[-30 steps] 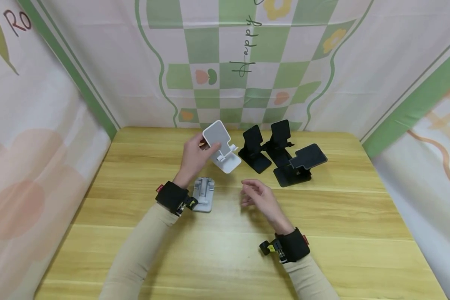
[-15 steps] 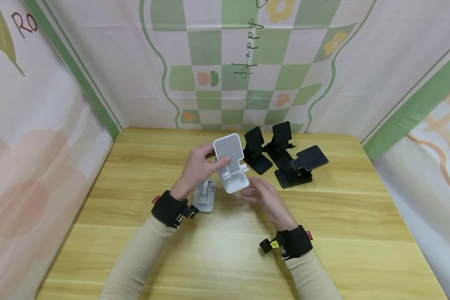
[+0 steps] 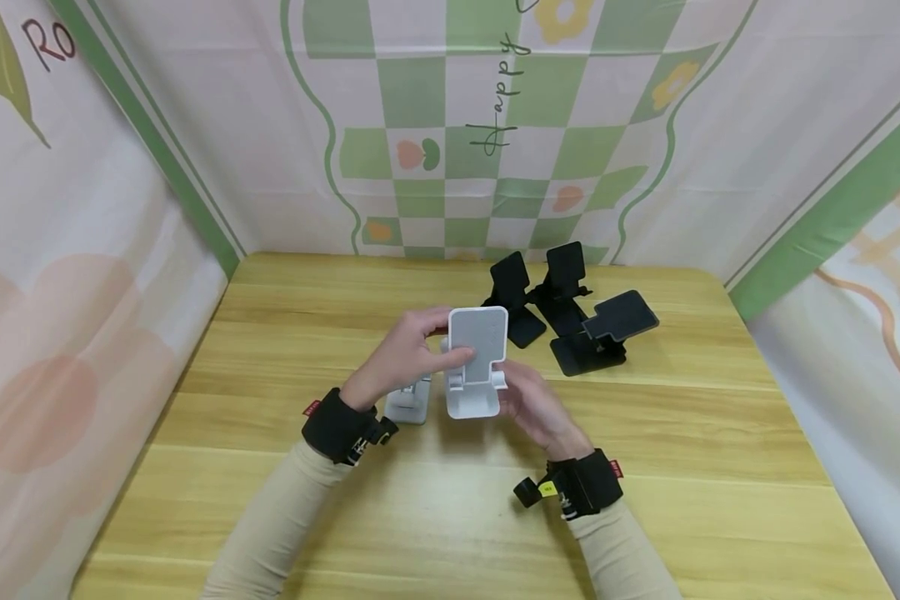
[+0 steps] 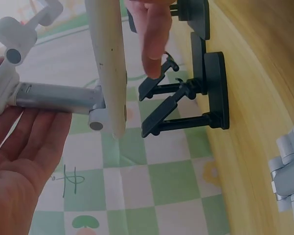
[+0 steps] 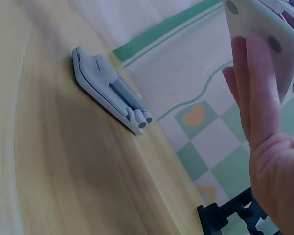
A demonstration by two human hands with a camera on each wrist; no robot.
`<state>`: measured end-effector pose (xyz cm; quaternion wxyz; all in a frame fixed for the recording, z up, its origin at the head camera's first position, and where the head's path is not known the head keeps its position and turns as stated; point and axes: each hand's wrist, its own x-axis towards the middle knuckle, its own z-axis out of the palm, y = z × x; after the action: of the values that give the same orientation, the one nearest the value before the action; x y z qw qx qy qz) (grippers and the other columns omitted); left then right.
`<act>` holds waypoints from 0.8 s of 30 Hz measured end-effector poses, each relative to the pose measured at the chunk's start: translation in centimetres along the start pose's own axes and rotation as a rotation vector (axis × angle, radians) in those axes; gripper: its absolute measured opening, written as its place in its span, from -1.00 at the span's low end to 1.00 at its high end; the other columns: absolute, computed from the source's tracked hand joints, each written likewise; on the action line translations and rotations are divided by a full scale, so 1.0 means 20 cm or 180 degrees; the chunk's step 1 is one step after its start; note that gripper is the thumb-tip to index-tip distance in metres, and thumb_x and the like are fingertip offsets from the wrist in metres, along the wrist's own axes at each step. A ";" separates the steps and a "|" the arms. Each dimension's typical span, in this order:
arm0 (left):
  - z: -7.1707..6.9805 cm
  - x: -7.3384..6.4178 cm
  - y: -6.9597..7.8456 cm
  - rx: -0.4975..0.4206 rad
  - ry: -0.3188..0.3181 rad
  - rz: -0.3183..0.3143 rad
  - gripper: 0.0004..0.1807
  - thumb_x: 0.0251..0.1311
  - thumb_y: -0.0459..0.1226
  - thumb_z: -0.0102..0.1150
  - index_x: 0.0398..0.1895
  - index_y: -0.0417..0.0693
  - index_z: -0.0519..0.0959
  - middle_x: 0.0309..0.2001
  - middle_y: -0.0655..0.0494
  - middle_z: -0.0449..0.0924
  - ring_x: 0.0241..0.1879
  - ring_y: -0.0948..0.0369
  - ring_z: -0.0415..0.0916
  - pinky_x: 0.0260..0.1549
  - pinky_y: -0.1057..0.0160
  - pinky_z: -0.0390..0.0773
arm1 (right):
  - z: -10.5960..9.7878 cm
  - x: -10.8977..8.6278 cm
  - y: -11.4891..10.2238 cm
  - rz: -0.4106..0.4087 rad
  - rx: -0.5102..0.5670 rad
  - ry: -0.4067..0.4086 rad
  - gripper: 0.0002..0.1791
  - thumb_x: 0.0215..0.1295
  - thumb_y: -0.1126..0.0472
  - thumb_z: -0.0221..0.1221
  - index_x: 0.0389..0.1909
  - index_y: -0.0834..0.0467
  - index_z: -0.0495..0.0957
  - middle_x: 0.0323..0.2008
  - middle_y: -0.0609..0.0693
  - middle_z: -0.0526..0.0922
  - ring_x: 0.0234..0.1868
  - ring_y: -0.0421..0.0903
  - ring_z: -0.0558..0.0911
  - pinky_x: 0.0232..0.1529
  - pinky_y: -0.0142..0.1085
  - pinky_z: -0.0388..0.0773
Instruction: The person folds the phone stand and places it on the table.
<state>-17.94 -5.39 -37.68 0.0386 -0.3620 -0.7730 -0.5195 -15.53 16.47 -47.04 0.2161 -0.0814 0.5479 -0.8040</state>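
My left hand (image 3: 408, 360) grips a white phone stand (image 3: 486, 332) above the table, its thumb on the grey pad of the unfolded upper plate and its fingers behind. In the left wrist view the stand's metal post (image 4: 58, 98) lies above the fingers, joined to the white base (image 4: 107, 63). My right hand (image 3: 537, 407) is at the stand's right side. Straight fingers (image 5: 261, 83) of that hand lie against the underside of the base in the right wrist view. A folded grey phone stand (image 3: 407, 406) lies on the table below my left hand, partly hidden by it.
Unfolded black phone stands cluster at the back right: one (image 3: 510, 282) partly behind the white stand, another (image 3: 566, 268) beside it, and a third (image 3: 621, 315) with its plate tilted flatter. Patterned cloth (image 3: 420, 100) hangs behind the wooden table (image 3: 720, 433).
My left hand has brought the white stand right and toward me, turning it more upright. My right hand has moved up to its base. The black stands and the folded stand have stayed put.
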 end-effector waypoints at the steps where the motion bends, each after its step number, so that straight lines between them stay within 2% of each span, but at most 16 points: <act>1: 0.01 0.00 -0.02 -0.0013 -0.0025 0.0014 -0.65 0.04 -0.34 0.31 -0.08 -0.33 0.59 -0.11 -0.14 0.63 -0.19 0.18 0.55 -0.16 0.15 0.61 | 0.00 0.00 0.00 -0.0002 -0.0001 -0.0019 -0.70 0.46 0.13 -0.07 0.09 0.10 0.46 -0.16 -0.02 0.64 -0.25 -0.11 0.62 -0.41 -0.41 0.61; 5: 0.02 -0.01 -0.08 -0.0110 -0.0132 0.0095 -0.64 0.07 -0.27 0.30 -0.06 -0.25 0.60 -0.07 -0.06 0.63 -0.15 0.25 0.55 -0.12 0.22 0.60 | 0.01 -0.01 0.00 -0.0004 -0.0065 -0.0029 -0.70 0.41 0.18 -0.01 0.09 0.15 0.45 -0.20 -0.03 0.65 -0.29 -0.14 0.62 -0.45 -0.45 0.58; 9: 0.02 -0.01 -0.10 -0.0194 -0.0218 0.0136 -0.63 0.09 -0.24 0.29 -0.04 -0.23 0.59 -0.07 -0.04 0.63 -0.13 0.25 0.55 -0.11 0.20 0.59 | 0.02 -0.01 0.01 -0.0004 -0.0200 -0.0018 -0.48 0.37 0.17 0.05 0.23 0.38 0.28 -0.15 -0.02 0.64 -0.23 -0.12 0.63 -0.34 -0.38 0.63; 12: 0.02 -0.02 -0.10 -0.0214 -0.0252 0.0083 -0.63 0.09 -0.24 0.29 -0.05 -0.22 0.59 -0.08 -0.01 0.62 -0.13 0.27 0.54 -0.10 0.20 0.58 | 0.03 -0.01 0.01 -0.0021 -0.0306 -0.0041 -0.38 0.38 0.14 0.05 0.30 0.45 0.16 -0.09 -0.04 0.63 -0.17 -0.11 0.62 -0.26 -0.31 0.64; 15: 0.03 -0.03 -0.11 -0.0172 -0.0268 0.0067 -0.65 0.08 -0.24 0.30 -0.06 -0.19 0.59 -0.10 0.03 0.63 -0.13 0.29 0.53 -0.09 0.23 0.57 | 0.03 -0.01 0.02 -0.0069 -0.0368 -0.0081 -0.39 0.40 0.15 0.02 0.31 0.45 0.15 -0.06 -0.07 0.64 -0.14 -0.11 0.62 -0.23 -0.29 0.64; 18: 0.04 -0.03 -0.12 -0.0058 -0.0278 0.0161 -0.64 0.08 -0.22 0.30 -0.05 -0.17 0.58 -0.10 0.04 0.63 -0.14 0.28 0.52 -0.11 0.25 0.57 | 0.03 -0.01 0.03 -0.0113 -0.0390 -0.0098 -0.43 0.41 0.18 0.00 0.29 0.44 0.16 -0.08 -0.08 0.65 -0.16 -0.12 0.63 -0.25 -0.32 0.63; 21: 0.05 -0.03 -0.13 0.0069 -0.0296 0.0258 -0.57 0.07 -0.19 0.30 0.02 -0.16 0.54 -0.05 0.04 0.60 -0.11 0.27 0.50 -0.11 0.24 0.56 | 0.03 -0.01 0.03 -0.0111 -0.0376 -0.0079 -0.45 0.41 0.20 0.00 0.29 0.43 0.18 -0.10 -0.08 0.66 -0.16 -0.12 0.63 -0.25 -0.31 0.64; 24: 0.06 -0.04 -0.13 0.0146 -0.0346 0.0210 -0.45 0.03 -0.15 0.33 0.12 -0.12 0.47 0.01 0.07 0.57 -0.07 0.28 0.47 -0.07 0.23 0.53 | 0.03 -0.01 0.03 -0.0092 -0.0372 -0.0062 -0.46 0.41 0.21 0.00 0.29 0.43 0.18 -0.08 -0.07 0.66 -0.15 -0.10 0.63 -0.21 -0.29 0.64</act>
<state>-18.48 -5.42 -40.55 0.0219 -0.4140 -0.7733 -0.4796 -15.01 15.74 -47.36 0.2046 -0.1096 0.5906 -0.7729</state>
